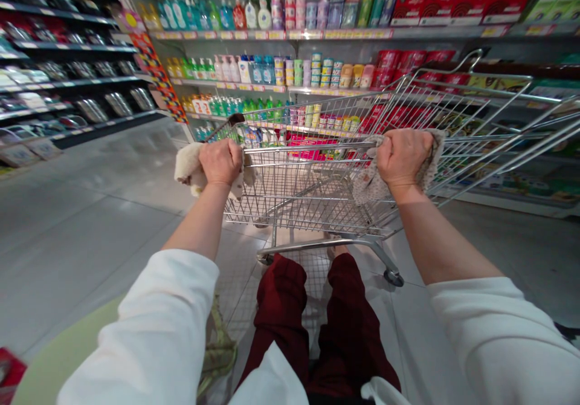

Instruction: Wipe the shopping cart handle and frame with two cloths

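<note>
Supermarket aisle, shelves of bottled toiletries up ahead, wire shopping cart right in front. Both hands are clamped on its handle, left hand and right hand each closed over a fuzzy cloth.

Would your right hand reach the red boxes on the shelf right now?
Probably not: the right hand is on the cart handle, and the wire cart stands between it and the red boxes.

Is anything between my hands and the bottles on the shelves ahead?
Yes. The wire basket of the shopping cart stands directly between them. Your left hand and right hand grip its handle through cloths, and the bottles sit on the shelves beyond it.
</note>
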The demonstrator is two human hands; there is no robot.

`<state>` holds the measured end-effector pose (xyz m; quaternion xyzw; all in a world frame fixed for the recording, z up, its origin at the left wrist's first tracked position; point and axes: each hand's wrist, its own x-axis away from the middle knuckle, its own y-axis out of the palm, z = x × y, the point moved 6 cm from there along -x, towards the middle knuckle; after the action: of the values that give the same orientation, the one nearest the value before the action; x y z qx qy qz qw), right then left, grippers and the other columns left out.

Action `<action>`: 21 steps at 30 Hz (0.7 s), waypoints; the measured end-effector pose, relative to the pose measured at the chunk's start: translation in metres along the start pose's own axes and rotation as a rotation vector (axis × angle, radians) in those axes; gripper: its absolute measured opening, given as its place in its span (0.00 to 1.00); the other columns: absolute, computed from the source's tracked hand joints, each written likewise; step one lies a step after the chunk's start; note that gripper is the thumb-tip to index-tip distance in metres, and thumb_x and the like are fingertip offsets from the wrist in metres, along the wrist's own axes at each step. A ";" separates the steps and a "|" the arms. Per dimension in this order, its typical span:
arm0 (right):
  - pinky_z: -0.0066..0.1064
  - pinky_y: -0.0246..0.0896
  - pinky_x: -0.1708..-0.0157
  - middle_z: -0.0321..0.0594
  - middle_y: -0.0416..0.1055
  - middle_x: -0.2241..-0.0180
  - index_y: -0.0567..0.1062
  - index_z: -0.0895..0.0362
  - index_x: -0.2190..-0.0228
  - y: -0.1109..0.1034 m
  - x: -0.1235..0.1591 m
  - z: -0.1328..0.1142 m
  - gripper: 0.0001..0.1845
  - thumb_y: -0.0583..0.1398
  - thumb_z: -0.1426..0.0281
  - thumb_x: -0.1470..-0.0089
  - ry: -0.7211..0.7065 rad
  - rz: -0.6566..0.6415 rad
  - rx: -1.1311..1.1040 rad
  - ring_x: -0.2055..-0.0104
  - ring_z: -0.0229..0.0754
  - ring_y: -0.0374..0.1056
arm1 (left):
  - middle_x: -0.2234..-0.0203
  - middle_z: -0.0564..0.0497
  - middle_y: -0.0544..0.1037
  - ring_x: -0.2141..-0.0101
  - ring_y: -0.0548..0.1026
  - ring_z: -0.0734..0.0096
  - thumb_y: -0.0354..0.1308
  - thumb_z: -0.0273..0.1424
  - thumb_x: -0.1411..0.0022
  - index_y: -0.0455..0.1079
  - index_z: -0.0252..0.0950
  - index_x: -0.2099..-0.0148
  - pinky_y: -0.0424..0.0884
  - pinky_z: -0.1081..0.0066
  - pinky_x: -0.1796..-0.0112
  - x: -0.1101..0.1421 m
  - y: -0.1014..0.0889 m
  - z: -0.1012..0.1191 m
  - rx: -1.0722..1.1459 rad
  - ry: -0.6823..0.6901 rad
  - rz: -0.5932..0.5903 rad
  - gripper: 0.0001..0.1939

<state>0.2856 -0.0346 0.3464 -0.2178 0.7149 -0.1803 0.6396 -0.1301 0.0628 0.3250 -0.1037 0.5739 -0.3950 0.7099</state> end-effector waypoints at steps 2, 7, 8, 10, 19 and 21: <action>0.51 0.48 0.51 0.51 0.72 0.60 0.73 0.52 0.63 0.001 0.000 0.001 0.12 0.50 0.65 0.38 0.011 -0.016 -0.015 0.53 0.56 0.63 | 0.78 0.44 0.70 0.59 0.74 0.58 0.39 0.50 0.28 0.58 0.39 0.78 0.56 0.57 0.60 0.000 0.000 0.000 -0.004 -0.003 -0.013 0.30; 0.51 0.48 0.50 0.52 0.73 0.59 0.72 0.51 0.62 0.002 0.000 0.000 0.12 0.50 0.64 0.37 0.019 -0.050 -0.007 0.52 0.57 0.64 | 0.75 0.42 0.74 0.62 0.74 0.56 0.43 0.42 0.29 0.57 0.40 0.77 0.59 0.56 0.59 0.000 0.000 0.000 -0.019 -0.010 -0.002 0.23; 0.51 0.48 0.50 0.52 0.73 0.59 0.72 0.51 0.62 0.002 0.000 0.000 0.12 0.50 0.64 0.37 0.021 -0.054 -0.006 0.52 0.57 0.64 | 0.74 0.42 0.74 0.63 0.74 0.56 0.45 0.40 0.29 0.57 0.40 0.76 0.61 0.55 0.58 0.000 0.001 0.000 -0.017 -0.011 0.002 0.22; 0.51 0.48 0.50 0.53 0.72 0.59 0.72 0.51 0.62 0.002 0.000 0.000 0.12 0.49 0.64 0.37 0.021 -0.057 -0.006 0.52 0.57 0.64 | 0.73 0.42 0.75 0.64 0.75 0.55 0.47 0.37 0.30 0.58 0.40 0.76 0.62 0.55 0.57 0.000 0.001 -0.001 -0.014 -0.013 0.004 0.20; 0.49 0.51 0.51 0.47 0.74 0.62 0.72 0.50 0.64 0.002 0.000 0.001 0.12 0.50 0.63 0.38 -0.021 0.050 0.032 0.56 0.54 0.65 | 0.71 0.40 0.75 0.60 0.75 0.52 0.49 0.34 0.32 0.63 0.40 0.75 0.63 0.52 0.56 0.000 0.002 -0.002 0.023 -0.051 -0.020 0.17; 0.49 0.51 0.50 0.47 0.74 0.61 0.73 0.50 0.64 0.001 0.000 0.000 0.12 0.50 0.63 0.37 -0.018 0.053 0.031 0.56 0.54 0.65 | 0.71 0.40 0.76 0.61 0.76 0.52 0.48 0.34 0.32 0.63 0.40 0.75 0.63 0.52 0.56 0.000 0.001 -0.001 -0.003 -0.040 -0.019 0.17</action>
<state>0.2859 -0.0337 0.3455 -0.1906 0.7117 -0.1724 0.6537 -0.1301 0.0637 0.3237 -0.1183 0.5590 -0.3986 0.7174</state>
